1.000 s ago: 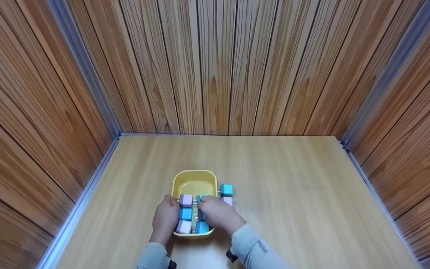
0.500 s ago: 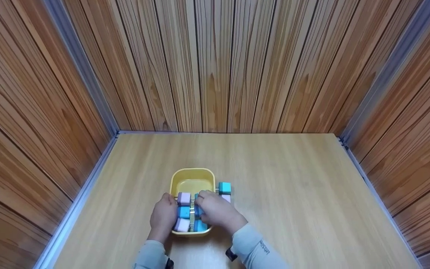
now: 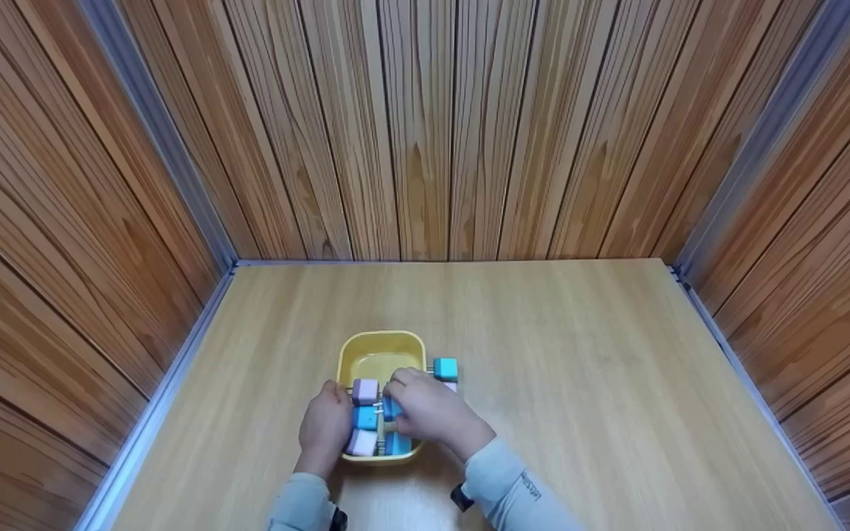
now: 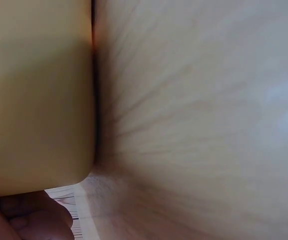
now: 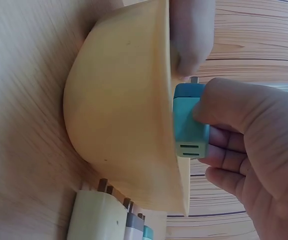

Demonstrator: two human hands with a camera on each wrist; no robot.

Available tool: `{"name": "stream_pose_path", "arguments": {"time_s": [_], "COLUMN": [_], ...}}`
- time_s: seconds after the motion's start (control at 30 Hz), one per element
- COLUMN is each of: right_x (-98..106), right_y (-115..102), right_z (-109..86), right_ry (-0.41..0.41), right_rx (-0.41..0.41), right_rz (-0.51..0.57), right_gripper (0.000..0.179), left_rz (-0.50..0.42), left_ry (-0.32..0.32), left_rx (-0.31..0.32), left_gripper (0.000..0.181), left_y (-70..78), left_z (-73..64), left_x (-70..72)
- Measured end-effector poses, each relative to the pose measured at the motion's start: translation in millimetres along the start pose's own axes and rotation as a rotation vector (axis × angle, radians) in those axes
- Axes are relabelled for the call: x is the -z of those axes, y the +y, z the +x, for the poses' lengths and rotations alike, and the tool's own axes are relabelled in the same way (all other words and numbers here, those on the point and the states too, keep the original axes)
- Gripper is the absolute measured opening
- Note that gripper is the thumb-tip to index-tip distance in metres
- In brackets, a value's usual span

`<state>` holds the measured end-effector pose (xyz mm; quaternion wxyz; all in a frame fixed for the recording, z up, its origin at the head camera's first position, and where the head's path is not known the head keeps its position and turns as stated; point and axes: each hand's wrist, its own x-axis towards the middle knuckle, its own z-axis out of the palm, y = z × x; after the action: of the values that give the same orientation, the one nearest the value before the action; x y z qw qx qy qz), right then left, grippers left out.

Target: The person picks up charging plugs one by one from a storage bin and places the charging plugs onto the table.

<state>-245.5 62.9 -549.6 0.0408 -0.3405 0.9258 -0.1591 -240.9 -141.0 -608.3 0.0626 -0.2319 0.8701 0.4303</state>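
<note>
My left hand [image 3: 324, 424] grips the left rim of a yellow plastic bin [image 3: 381, 335]; in the left wrist view its curled fingers [image 4: 39, 220] lie against the bin wall [image 4: 39, 110]. Over the bin's right side, my right hand [image 3: 436, 409] pinches a teal USB wall charger [image 5: 189, 122] between thumb and fingers. That charger sits right at the rim, its two slots and a metal prong showing. Inside the bin, lilac chargers [image 3: 365, 391] and blue chargers [image 3: 365, 417] stand in two columns, prongs facing the middle. The right column is partly hidden by my right hand.
Along the bin's outer right side, a cream charger [image 5: 96, 217], a lilac charger [image 5: 134, 227] and a teal charger [image 3: 445, 369] line up on the wooden table [image 3: 558, 354], prongs toward the bin. Wood-panelled walls [image 3: 425, 147] enclose the table at back and sides.
My right hand has shifted slightly up and right over the bin, uncovering more of the near blue chargers. My left hand keeps its grip on the rim.
</note>
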Motion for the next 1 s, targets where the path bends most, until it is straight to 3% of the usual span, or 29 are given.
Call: {"name": "stream_pose_path", "arguments": {"time_s": [0.2, 0.5, 0.77, 1.0], "right_x": [10, 23, 28, 30], "right_y": [2, 9, 16, 21], "right_z": [-3.6, -9.2, -13.0, -15.9], "right_ry": [0.007, 0.022, 0.057, 0.078], "right_rx": [-0.023, -0.011, 0.016, 0.003], "right_rz": [0.011, -0.039, -0.084, -0.074], "right_gripper": [0.047, 0.047, 0.048, 0.048], "left_rz": [0.000, -0.044, 0.024, -0.022], "left_ry": [0.009, -0.014, 0.026, 0.001], "left_rx": [-0.025, 0.015, -0.017, 0.025], "left_gripper": [0.036, 0.036, 0.035, 0.046], "left_y": [1.3, 1.5, 0.9, 0.6], "left_z": [-0.3, -2.6, -3.0, -4.4], "left_x": [0.4, 0.4, 1.0, 0.1]}}
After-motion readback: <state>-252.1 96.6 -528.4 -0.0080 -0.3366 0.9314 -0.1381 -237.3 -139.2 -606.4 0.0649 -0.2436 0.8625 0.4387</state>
